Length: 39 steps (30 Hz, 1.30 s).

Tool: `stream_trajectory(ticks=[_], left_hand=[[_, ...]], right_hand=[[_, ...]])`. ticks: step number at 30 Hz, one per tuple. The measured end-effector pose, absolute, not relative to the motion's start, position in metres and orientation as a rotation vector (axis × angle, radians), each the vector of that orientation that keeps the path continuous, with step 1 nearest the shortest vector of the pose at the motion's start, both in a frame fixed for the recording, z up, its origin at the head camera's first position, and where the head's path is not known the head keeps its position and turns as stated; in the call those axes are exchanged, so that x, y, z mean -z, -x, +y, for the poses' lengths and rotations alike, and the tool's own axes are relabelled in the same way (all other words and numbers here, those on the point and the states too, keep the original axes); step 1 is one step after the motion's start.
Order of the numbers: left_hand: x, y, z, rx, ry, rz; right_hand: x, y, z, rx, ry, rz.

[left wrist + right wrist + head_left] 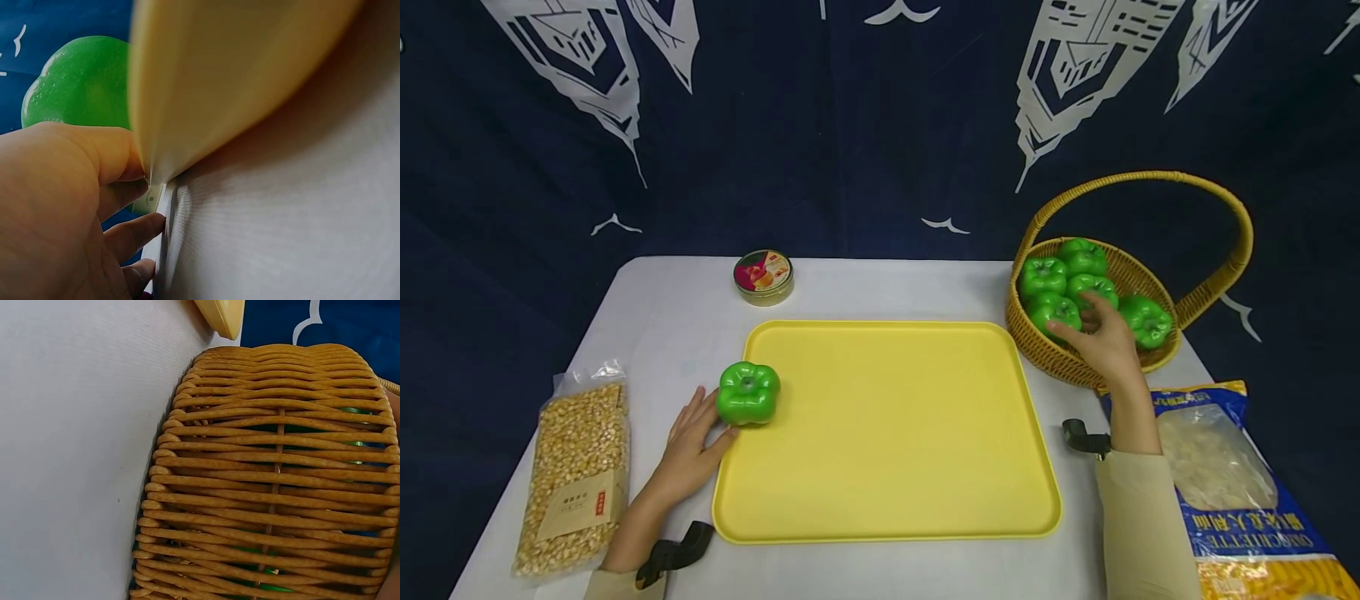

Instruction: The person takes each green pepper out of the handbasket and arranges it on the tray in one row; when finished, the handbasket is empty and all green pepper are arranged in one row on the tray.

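Note:
A green bell pepper sits upright on the left part of the yellow tray. My left hand is beside that pepper at the tray's left rim, its fingers extended and close to the pepper's side. In the left wrist view, the thumb and fingers of this hand are by the tray's underside, with the pepper behind. My right hand reaches into the wicker basket, thumb and fingers spread over several green peppers. Whether it grips one cannot be made out; the right wrist view shows mostly basket weave.
A round tin stands behind the tray. On the left lies a bag of corn kernels. A blue and yellow pasta bag lies at the right, beside the right forearm. The basket's tall handle arches above the peppers.

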State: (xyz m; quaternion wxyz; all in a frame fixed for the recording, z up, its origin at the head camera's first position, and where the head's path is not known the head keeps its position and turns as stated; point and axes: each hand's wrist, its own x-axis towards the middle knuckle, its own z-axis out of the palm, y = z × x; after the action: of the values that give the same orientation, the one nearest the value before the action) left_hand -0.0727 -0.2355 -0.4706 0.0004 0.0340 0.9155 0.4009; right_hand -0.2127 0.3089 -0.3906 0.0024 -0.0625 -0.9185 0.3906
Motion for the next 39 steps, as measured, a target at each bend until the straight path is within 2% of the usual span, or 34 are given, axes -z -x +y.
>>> stream_trajectory(ticks=[17,39], left_hand=[[0.472,0.074,-0.236,-1.245,-0.110,2.878],[0.470,0.074,-0.237,-1.264,-0.110,2.861]], right_hand=[[0.390,0.217,0.306,-1.049,0.208,-2.978],[0.378,0.207,0.305,-1.180,0.303,-2.705]])
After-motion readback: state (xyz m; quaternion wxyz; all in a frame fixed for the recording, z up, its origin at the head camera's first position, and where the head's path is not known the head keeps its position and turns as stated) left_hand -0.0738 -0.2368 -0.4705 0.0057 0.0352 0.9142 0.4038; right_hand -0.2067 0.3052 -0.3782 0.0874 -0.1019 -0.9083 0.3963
